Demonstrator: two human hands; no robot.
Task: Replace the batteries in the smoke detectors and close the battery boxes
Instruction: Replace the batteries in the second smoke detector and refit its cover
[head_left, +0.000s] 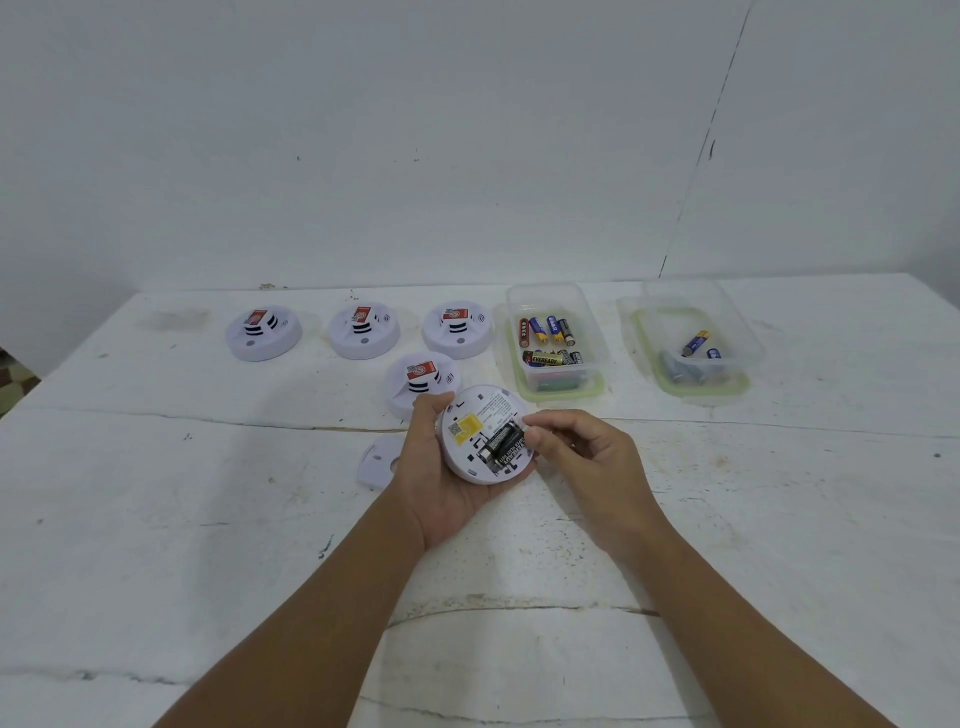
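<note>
My left hand (439, 480) cradles a white round smoke detector (475, 415) turned back side up, with a yellow label. Its battery bay lies uncovered and holds black batteries (501, 441). My right hand (582, 457) pinches the right end of one black battery at the bay with thumb and forefinger. A white battery cover (376, 460) lies on the table just left of my left wrist. Several more detectors lie face up: one (421, 376) right behind the held one, and three in a row (262, 332) (363, 330) (457, 327) further back.
A clear plastic box (558, 338) with several batteries stands right of the detector row. A second clear box (696, 338) further right holds a few batteries. The white table (208, 519) is scuffed and cracked; a white wall rises behind it.
</note>
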